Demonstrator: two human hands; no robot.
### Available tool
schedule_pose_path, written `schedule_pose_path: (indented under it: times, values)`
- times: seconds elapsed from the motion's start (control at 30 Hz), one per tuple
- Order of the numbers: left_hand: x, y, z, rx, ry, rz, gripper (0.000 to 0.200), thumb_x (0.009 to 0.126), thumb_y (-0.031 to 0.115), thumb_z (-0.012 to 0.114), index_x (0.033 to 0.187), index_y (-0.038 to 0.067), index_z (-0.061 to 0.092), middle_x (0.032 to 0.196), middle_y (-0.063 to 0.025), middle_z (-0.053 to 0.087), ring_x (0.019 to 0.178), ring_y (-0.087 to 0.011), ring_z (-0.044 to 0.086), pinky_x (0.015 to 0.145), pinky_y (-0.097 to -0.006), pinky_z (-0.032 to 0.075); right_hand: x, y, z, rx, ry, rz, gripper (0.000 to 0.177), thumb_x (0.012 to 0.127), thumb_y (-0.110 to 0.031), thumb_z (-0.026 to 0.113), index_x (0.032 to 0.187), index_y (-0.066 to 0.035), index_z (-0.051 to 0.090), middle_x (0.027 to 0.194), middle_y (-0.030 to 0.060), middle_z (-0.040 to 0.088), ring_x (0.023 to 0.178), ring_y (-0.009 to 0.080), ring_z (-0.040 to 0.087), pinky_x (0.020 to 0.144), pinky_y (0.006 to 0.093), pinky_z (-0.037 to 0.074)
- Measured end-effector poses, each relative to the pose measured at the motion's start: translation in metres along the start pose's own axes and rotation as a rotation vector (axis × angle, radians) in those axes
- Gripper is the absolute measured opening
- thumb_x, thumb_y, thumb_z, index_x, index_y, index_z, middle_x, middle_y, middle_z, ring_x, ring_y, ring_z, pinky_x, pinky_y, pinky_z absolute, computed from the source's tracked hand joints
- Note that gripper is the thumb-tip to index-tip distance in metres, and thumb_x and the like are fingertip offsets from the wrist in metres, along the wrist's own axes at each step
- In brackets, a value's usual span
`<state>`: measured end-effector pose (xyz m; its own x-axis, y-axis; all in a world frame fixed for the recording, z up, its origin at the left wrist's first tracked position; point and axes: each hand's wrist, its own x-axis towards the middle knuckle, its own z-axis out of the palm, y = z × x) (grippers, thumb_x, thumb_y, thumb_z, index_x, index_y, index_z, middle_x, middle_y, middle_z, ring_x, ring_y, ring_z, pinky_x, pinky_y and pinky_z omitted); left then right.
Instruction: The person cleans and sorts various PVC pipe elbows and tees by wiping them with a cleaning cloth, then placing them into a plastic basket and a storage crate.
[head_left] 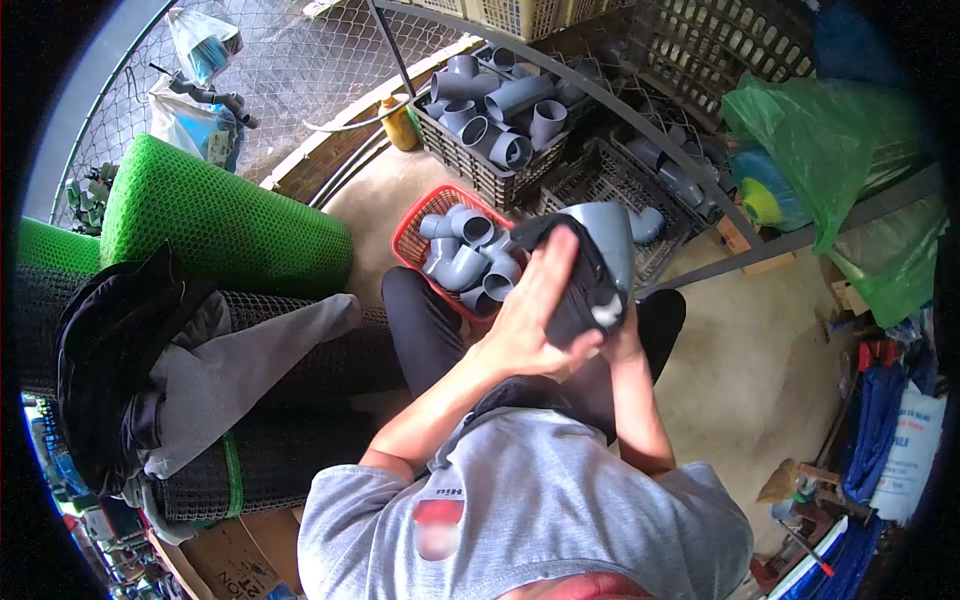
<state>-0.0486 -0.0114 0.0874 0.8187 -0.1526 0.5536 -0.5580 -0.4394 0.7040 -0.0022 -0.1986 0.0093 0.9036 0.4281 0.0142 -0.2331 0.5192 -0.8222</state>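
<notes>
A large grey plastic pipe fitting (607, 235) is held up above my lap, its wide end pointing away from me. My left hand (540, 305) presses a black cloth (577, 285) against the fitting's side, fingers long over the cloth and slightly blurred. Behind and under the fitting, my right hand (627, 340) grips it from the right; most of its fingers are hidden. Just beyond my left knee stands a red plastic basket (408, 232) with several smaller grey pipe elbows (462, 268) in it.
Farther off, a black crate (480, 178) holds grey pipe fittings, beside another dark crate (600, 165). A yellow bottle (398, 125) stands near. Green mesh rolls (225, 215) and a grey garment (235, 380) lie left. Green plastic bags (810, 150) hang right.
</notes>
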Motion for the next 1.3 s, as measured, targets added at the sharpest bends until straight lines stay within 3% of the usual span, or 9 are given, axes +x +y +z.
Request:
schedule_pose_path:
  times: [0.07,0.2,0.43,0.63,0.83,1.0,1.1,1.17,1.3]
  values:
    - [0.019,0.017,-0.005,-0.405,0.056,-0.388,0.114,0.087,0.035,0.076,0.164,-0.003,0.0,0.153,-0.0291,0.045,0.144,-0.0368,0.045,0.122,-0.0377,0.03,0.002,-0.019,0.038,-0.082,0.029,-0.165,0.096,0.072,-0.053,0.086,0.142,0.003,0.05,0.129,0.0095,0.063,0.116,0.0207,0.062,0.102,0.0366,0.049]
    - [0.036,-0.019,-0.002,-0.586,0.032,-0.584,0.035,0.106,0.029,0.05,0.104,-0.004,0.06,0.091,-0.013,0.067,0.089,-0.0254,0.063,0.083,-0.0424,0.05,-0.005,0.004,0.028,-0.281,0.175,-0.278,0.091,0.071,-0.047,0.081,0.14,0.003,0.05,0.124,0.0118,0.061,0.111,0.0235,0.061,0.098,0.0396,0.049]
    - [0.002,0.006,0.026,0.234,0.11,-0.143,0.061,0.081,0.036,0.084,0.113,-0.009,0.058,0.098,-0.0244,0.063,0.093,-0.0435,0.065,0.084,-0.0472,0.053,0.025,-0.016,0.019,-0.209,0.407,-0.336,0.078,0.083,-0.048,0.065,0.139,0.005,0.052,0.131,0.0158,0.059,0.116,0.028,0.061,0.099,0.0428,0.051]
    - [-0.009,-0.021,0.016,-0.248,0.001,-0.478,0.057,0.083,0.029,0.085,0.122,-0.002,0.056,0.108,-0.011,0.068,0.099,-0.022,0.068,0.086,-0.0374,0.055,0.028,-0.021,0.031,-0.483,0.214,-0.282,0.101,0.07,-0.036,0.088,0.149,0.002,0.037,0.139,0.0174,0.051,0.128,0.0281,0.053,0.11,0.0426,0.042]
    - [0.0,-0.068,-0.007,-0.851,-0.272,-0.68,0.066,0.088,0.034,0.083,0.137,0.0,0.057,0.125,-0.0071,0.066,0.115,-0.0175,0.061,0.1,-0.0338,0.05,0.014,-0.003,0.024,-0.101,0.135,-0.208,0.105,0.068,-0.037,0.085,0.153,-0.002,0.036,0.143,0.0134,0.049,0.133,0.0255,0.048,0.113,0.0435,0.039]
    - [0.014,-0.054,-0.003,-0.63,-0.424,-0.79,0.058,0.091,0.034,0.081,0.133,-0.001,0.059,0.114,-0.006,0.07,0.101,-0.0127,0.065,0.088,-0.0316,0.055,0.018,0.0,-0.007,-0.085,0.151,-0.201,0.102,0.068,-0.043,0.084,0.151,-0.001,0.041,0.142,0.0138,0.052,0.131,0.0272,0.052,0.11,0.0422,0.042]
    - [0.013,-0.023,0.016,-0.275,-0.026,-0.292,0.063,0.087,0.036,0.084,0.131,-0.001,0.059,0.112,-0.0115,0.072,0.098,-0.0175,0.069,0.087,-0.0347,0.056,0.02,-0.044,0.018,-0.738,0.303,-0.435,0.098,0.069,-0.044,0.084,0.147,0.002,0.046,0.138,0.0155,0.056,0.127,0.0276,0.055,0.108,0.0428,0.043]
    - [0.014,-0.009,0.021,-0.014,0.026,-0.158,0.065,0.085,0.033,0.086,0.132,-0.001,0.058,0.115,-0.0139,0.073,0.103,-0.0222,0.07,0.092,-0.0382,0.056,0.016,-0.048,0.02,-0.622,0.308,-0.444,0.102,0.069,-0.048,0.086,0.144,0.008,0.046,0.138,0.0174,0.057,0.126,0.027,0.057,0.107,0.0419,0.044]
    - [0.029,0.007,0.007,-0.441,-0.103,-0.368,0.068,0.084,0.028,0.087,0.137,-0.001,0.056,0.127,-0.0164,0.068,0.115,-0.0245,0.066,0.102,-0.0397,0.052,0.018,-0.055,0.008,-0.593,0.249,-0.442,0.107,0.068,-0.056,0.087,0.144,0.008,0.047,0.137,0.017,0.057,0.124,0.0268,0.057,0.106,0.0413,0.045]
